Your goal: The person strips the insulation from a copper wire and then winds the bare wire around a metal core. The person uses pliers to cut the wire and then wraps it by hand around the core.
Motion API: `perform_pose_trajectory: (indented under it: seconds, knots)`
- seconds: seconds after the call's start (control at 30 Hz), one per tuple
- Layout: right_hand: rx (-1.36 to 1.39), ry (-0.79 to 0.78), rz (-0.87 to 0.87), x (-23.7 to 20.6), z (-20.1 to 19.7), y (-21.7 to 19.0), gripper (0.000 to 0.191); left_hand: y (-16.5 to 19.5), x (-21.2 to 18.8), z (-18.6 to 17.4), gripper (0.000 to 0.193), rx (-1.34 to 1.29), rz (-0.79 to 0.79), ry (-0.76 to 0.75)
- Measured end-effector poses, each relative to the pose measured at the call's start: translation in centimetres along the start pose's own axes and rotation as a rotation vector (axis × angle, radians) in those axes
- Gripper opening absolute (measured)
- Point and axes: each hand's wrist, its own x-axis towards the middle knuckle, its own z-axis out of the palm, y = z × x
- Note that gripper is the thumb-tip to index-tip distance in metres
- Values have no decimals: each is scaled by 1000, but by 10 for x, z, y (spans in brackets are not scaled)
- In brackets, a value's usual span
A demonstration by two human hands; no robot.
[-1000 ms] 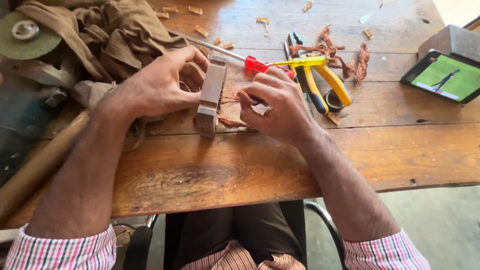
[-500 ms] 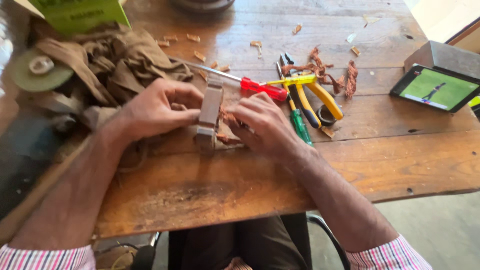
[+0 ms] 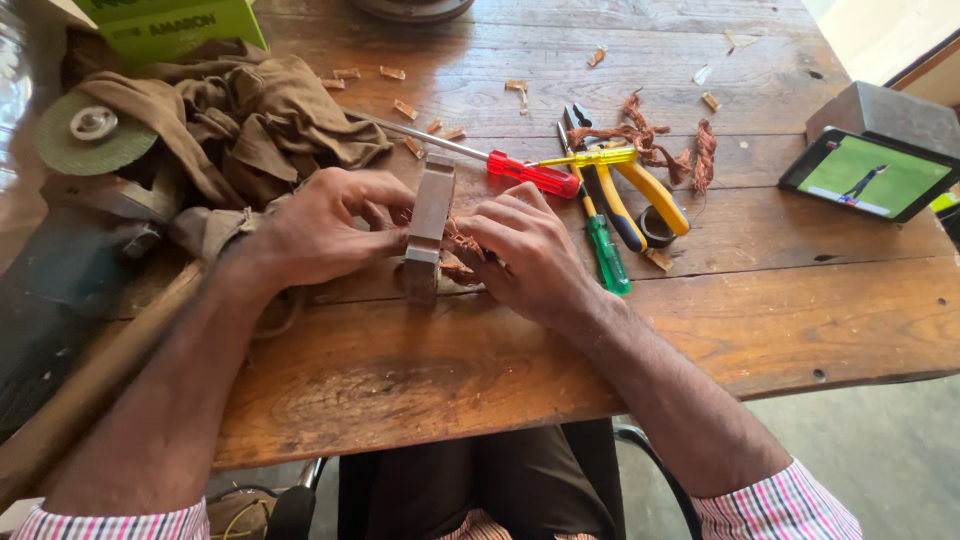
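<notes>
On a worn wooden table [image 3: 480, 360], both hands grip a narrow metal block [image 3: 430, 225] standing on edge. The left hand [image 3: 320, 225] closes on its left side, the right hand [image 3: 525, 250] presses the other side, fingers on copper wire [image 3: 462, 240]. Just beyond the right hand lie a red screwdriver [image 3: 530, 175] and yellow pliers [image 3: 630, 190].

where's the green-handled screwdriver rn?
Head view, right of centre: the green-handled screwdriver lies on the wooden table, just right of the right hand, beside the yellow-handled pliers.

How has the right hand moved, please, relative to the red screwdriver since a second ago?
Yes: the right hand now rests lower, away from the red screwdriver handle, beside the metal block.
</notes>
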Motion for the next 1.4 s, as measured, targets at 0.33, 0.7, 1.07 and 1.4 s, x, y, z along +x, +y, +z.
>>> perform_pose_trajectory:
  seconds: [0.33,0.7,1.07,1.4]
  knots:
    - [10,2,75,3,-1,2,23,0,-2,4,23,-37,-66,61]
    - [51,-60,138,4,0,0,21,-2,-2,6,30,106,2,11]
    - [-56,-93,39,1,-4,13,42,1,-7,-2,23,236,-29,21]
    - [-2,-97,114,2,-11,8,35,2,-7,-5,21,182,-96,9]
